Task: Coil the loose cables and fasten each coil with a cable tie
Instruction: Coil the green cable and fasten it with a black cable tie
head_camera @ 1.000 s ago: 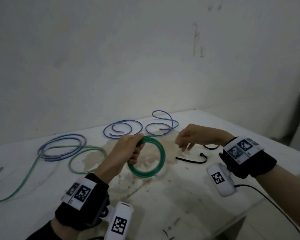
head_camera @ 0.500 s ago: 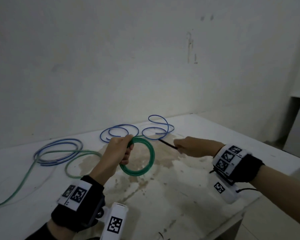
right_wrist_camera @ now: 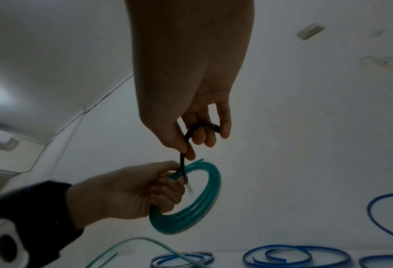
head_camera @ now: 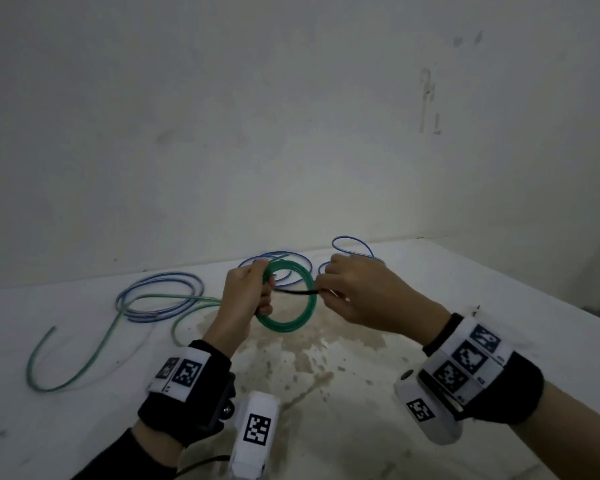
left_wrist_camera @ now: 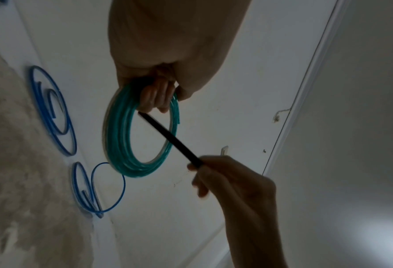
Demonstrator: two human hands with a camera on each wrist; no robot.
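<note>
My left hand grips a green cable coil by its upper left side and holds it above the table; the same coil shows in the left wrist view. My right hand pinches a black cable tie whose free end points through the coil's opening toward my left fingers. In the right wrist view the tie runs from my right thumb and forefinger down to the coil; its tail curls back under my other right fingers.
Loose cables lie on the white table behind my hands: a long green cable and a blue one at the left, blue loops near the wall. A brown stain marks the table's middle.
My right hand took a black tie from the table and brought it left to the coil. The tie's end now reaches into the coil's opening. My left hand kept its grip.
</note>
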